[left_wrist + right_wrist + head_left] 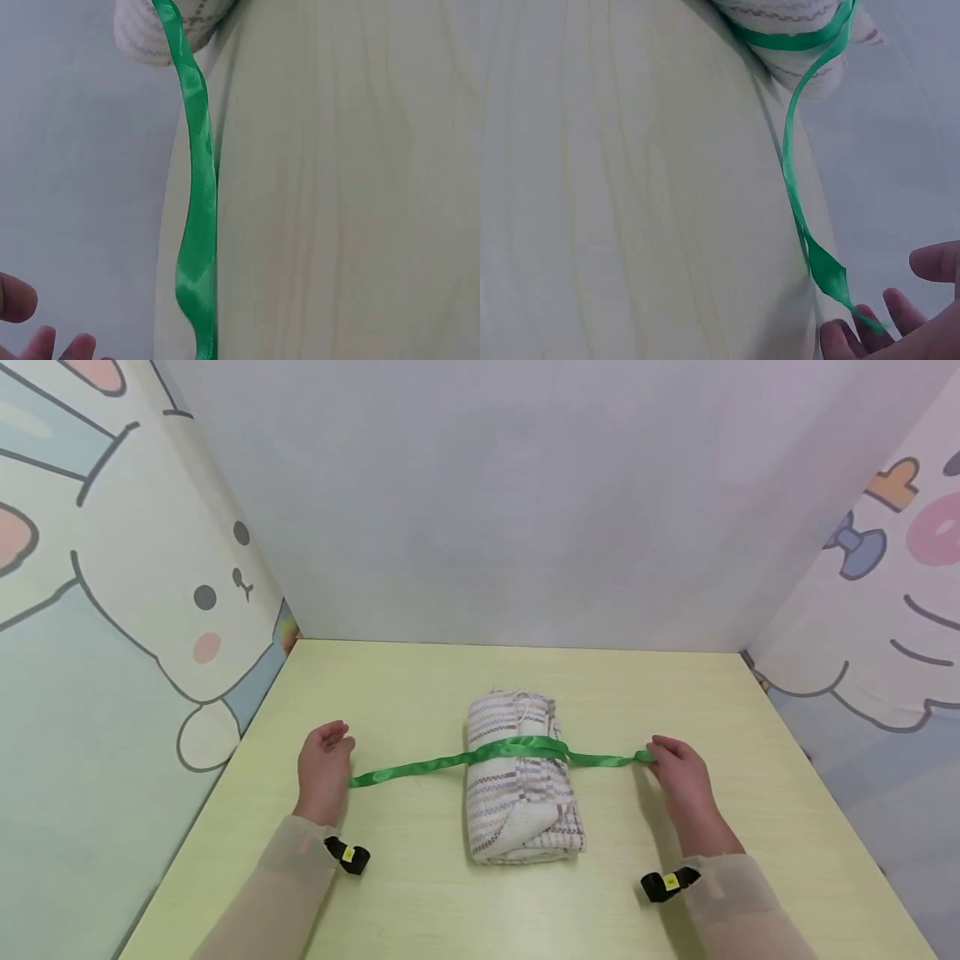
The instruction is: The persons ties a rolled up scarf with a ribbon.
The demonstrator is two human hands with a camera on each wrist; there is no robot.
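A striped, woven cloth [517, 810], folded into a bundle, lies on the table. Round its middle runs a green ribbon [521, 747], with one tail stretching out to each side. Beside the left tail is my left hand [324, 777], fingers loosely bent; in the left wrist view its thumb [16, 298] and fingertips stand apart, off the ribbon. My right hand [682, 777] is at the end of the right tail. The ribbon's tip [866, 321] lies against its fingers in the right wrist view, with the thumb [934, 262] held away from them.
The pale wooden table [405, 693] meets a plain grey wall [510, 510] at the back. Cartoon-printed panels stand at the left [150, 568] and right [847, 635]. Each sleeve cuff carries a small black wrist camera.
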